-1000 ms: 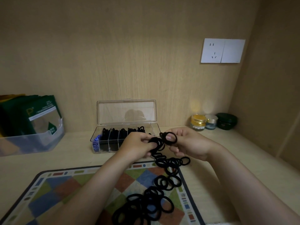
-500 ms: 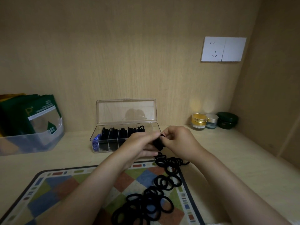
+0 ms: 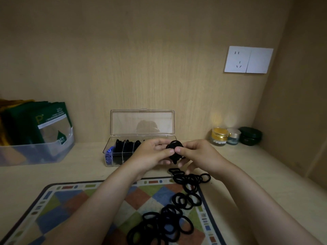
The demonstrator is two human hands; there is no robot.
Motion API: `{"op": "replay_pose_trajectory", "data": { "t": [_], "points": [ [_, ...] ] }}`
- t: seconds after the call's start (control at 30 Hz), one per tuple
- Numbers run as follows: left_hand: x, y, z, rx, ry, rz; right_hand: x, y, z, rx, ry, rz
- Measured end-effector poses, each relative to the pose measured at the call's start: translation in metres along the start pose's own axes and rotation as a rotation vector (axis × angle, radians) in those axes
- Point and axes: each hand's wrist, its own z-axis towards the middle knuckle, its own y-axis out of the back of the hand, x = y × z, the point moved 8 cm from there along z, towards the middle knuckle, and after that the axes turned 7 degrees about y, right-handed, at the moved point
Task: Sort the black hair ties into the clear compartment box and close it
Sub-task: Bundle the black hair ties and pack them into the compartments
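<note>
Both hands meet just in front of the clear compartment box (image 3: 113,161). My left hand (image 3: 152,154) and my right hand (image 3: 196,154) together pinch a small bunch of black hair ties (image 3: 174,147) between thumbs and fingers, held above the desk. The box stands open, its lid (image 3: 142,122) upright against the back wall; several compartments hold black ties and the leftmost one shows something blue (image 3: 109,151). A long trail of loose black hair ties (image 3: 177,207) lies on the patterned mat (image 3: 70,206) and the desk below my hands.
A clear bin (image 3: 35,152) with green packets stands at the left. A gold-lidded jar (image 3: 219,137), a small silver-lidded jar (image 3: 233,137) and a dark green jar (image 3: 250,136) sit in the back right corner. A white wall socket (image 3: 247,60) hangs above them.
My hands came together, gathered the ties they held into a tight bunch and lifted it slightly toward the box. The bunch has come free of the trail on the desk.
</note>
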Motion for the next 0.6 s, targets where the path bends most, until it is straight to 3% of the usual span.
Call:
{"op": "replay_pose_trajectory", "data": {
  "t": [0.13,0.3,0.37,0.53,0.6],
  "points": [
    [-0.003,0.009,0.002,-0.091,-0.039,-0.004,-0.002,-0.002,0.008,-0.001,-0.061,0.038],
    [-0.009,0.020,0.003,-0.073,-0.085,0.064,0.001,-0.002,0.023,0.022,-0.157,0.046],
    [-0.017,0.026,0.004,-0.106,-0.147,0.177,0.005,0.000,0.035,-0.002,-0.172,0.019],
    [-0.038,0.056,-0.003,-0.462,-0.396,0.550,0.013,0.012,0.067,-0.180,-0.175,-0.178],
    [-0.037,0.057,-0.001,-0.478,-0.473,0.753,0.012,0.012,0.078,-0.208,-0.185,-0.291]
  ]
}}
